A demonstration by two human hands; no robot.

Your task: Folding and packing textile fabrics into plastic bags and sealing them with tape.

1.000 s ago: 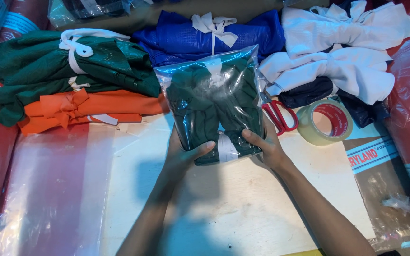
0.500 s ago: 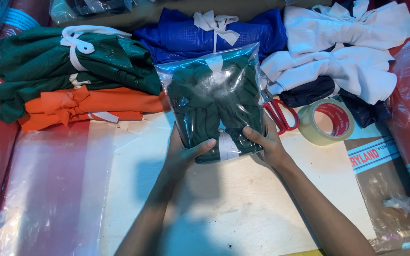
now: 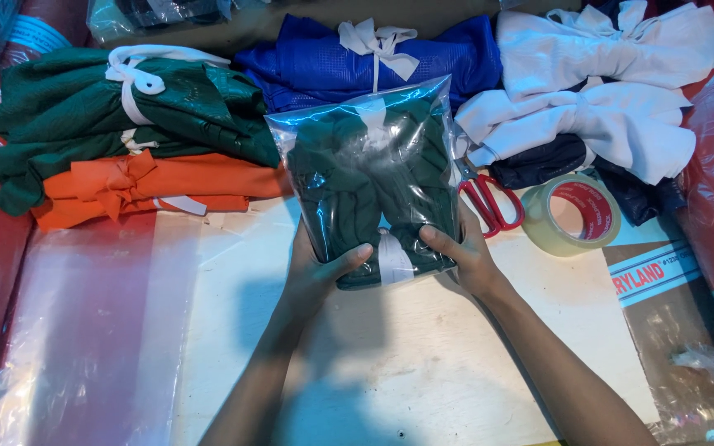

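A clear plastic bag holds a folded dark green garment with a white tie. My left hand grips the bag's lower left corner, thumb on top. Gripping the lower right corner is my right hand. The bag stands tilted above the pale table, its open end pointing away from me.
Folded green garments and orange ones lie at the left, blue ones behind, white and navy ones at the right. Red-handled scissors and a tape roll sit to the right. Flat clear bags lie at the left.
The bag and both hands have barely shifted; the grip is the same.
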